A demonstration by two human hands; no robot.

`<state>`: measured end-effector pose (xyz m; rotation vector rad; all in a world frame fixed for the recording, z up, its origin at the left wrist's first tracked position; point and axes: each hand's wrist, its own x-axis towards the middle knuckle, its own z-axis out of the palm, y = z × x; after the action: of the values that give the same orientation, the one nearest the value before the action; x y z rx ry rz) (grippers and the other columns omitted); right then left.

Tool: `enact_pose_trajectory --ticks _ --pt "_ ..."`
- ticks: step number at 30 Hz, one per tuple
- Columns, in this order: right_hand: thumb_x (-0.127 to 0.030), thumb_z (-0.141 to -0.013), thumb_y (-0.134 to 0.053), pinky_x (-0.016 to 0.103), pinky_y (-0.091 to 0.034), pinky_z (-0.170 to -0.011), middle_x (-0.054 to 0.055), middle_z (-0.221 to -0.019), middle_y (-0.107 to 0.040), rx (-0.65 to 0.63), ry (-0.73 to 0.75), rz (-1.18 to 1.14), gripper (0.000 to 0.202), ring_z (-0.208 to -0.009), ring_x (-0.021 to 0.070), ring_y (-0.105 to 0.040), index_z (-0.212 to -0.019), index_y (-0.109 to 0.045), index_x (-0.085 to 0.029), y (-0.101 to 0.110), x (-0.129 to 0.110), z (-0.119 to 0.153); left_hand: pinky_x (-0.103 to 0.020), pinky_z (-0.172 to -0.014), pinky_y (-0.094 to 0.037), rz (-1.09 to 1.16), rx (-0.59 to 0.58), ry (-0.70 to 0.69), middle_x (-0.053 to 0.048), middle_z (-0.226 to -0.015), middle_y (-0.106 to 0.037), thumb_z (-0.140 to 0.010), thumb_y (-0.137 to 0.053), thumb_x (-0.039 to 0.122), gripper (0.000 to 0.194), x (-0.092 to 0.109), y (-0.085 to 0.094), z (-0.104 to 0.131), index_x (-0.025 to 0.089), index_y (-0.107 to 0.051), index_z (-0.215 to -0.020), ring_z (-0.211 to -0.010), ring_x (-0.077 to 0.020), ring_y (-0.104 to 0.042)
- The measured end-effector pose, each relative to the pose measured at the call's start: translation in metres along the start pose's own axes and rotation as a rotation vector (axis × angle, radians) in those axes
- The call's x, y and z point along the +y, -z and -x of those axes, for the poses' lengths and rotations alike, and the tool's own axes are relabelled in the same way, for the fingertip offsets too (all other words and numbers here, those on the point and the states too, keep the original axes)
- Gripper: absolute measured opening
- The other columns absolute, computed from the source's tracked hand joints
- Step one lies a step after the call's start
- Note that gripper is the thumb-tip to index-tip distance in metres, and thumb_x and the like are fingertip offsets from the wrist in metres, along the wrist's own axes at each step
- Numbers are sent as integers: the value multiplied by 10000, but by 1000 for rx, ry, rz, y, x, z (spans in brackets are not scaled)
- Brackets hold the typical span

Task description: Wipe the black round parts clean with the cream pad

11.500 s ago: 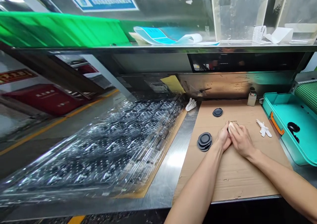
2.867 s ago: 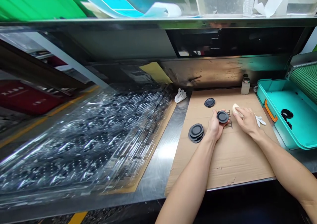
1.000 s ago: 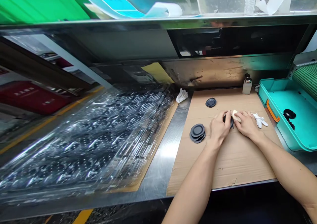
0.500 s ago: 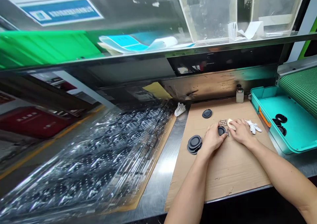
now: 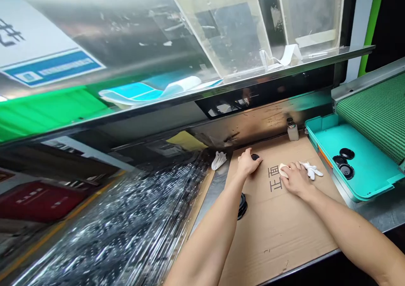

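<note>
My left hand (image 5: pixel 248 163) has its fingers around a black round part (image 5: pixel 255 156) at the back left of the cardboard sheet (image 5: pixel 284 227). My right hand (image 5: pixel 295 178) is closed on a cream-coloured pad (image 5: pixel 284 170), resting on the cardboard beside the printed characters. A stack of black round parts (image 5: pixel 242 208) lies at the cardboard's left side, partly hidden behind my left forearm. Right of my right hand lies a white cloth (image 5: pixel 313 170).
A teal tray (image 5: pixel 367 168) with several black round parts stands at the right, beside a green conveyor (image 5: pixel 376 109). A small bottle (image 5: pixel 292 130) stands at the back. Plastic-wrapped black parts (image 5: pixel 126 218) fill the left, near another white cloth (image 5: pixel 218 160).
The view has shifted. My left hand has moved from the black part near the printed characters to the one at the back left. My right hand still holds the pad.
</note>
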<state>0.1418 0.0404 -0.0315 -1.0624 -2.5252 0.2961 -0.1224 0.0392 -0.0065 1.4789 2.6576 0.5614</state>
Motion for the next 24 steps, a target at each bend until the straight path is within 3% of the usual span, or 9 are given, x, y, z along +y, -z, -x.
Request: enact_pose_trajectory --ticks 4,10,13,15,17,19,24 --pt "-417 -974 -537 401 -365 -937 95 -1199 -625 -4 16 -8 284 -1117 277 -485 -1185 -647 -263 0 0 0 -393 -1093 -418 -45 -94 -15 -205 -1449 -571 -797 -719 435 775 -6 -10 -15 117 -467 -1458 -1328 -342 -551" --pt "-398 -962 -550 413 -393 -934 102 -1165 -633 7 10 -22 282 -1105 283 -505 -1179 -655 -251 3 -2 1 -384 -1103 -420 -42 -148 -92 -195 -1435 -588 -806 -682 440 720 -13 0 -14 107 -500 -1417 -1313 -329 -567" --pt "-408 -953 -553 422 -415 -923 111 -1155 -634 -3 6 -21 290 -1107 292 -513 -1158 -658 -232 6 -5 3 -486 -1111 -409 -162 -146 -61 -224 -1469 -536 -799 -651 560 792 -5 8 -7 122 -486 -1437 -1361 -393 -502" --pt "-421 -944 -558 427 -429 -911 115 -1144 -635 -6 15 -19 298 -1099 296 -520 -1139 -662 -222 5 -5 1 -618 -1063 -412 -264 -67 0 -241 -1518 -459 -796 -591 666 830 15 15 -4 159 -494 -1446 -1381 -486 -434" --pt "-425 -941 -555 431 -440 -902 116 -1121 -640 8 10 -17 293 -1079 298 -530 -1111 -670 -216 3 -4 -1 -658 -1030 -423 -277 2 -58 -222 -1522 -451 -845 -499 674 770 52 23 -1 182 -512 -1438 -1364 -503 -434" --pt "-424 -932 -562 436 -448 -901 117 -1092 -646 19 3 -17 290 -1066 301 -537 -1088 -677 -209 0 -3 -3 -596 -1060 -437 -204 22 -252 -180 -1470 -519 -889 -464 612 670 107 32 5 191 -546 -1403 -1326 -439 -495" --pt "-387 -918 -567 443 -471 -884 128 -1071 -659 15 26 -74 270 -1056 304 -558 -1051 -691 -188 -1 -1 -2 -429 -1102 -448 153 96 -747 -125 -1352 -610 -923 -493 472 513 288 47 36 183 -597 -1334 -1232 -301 -587"
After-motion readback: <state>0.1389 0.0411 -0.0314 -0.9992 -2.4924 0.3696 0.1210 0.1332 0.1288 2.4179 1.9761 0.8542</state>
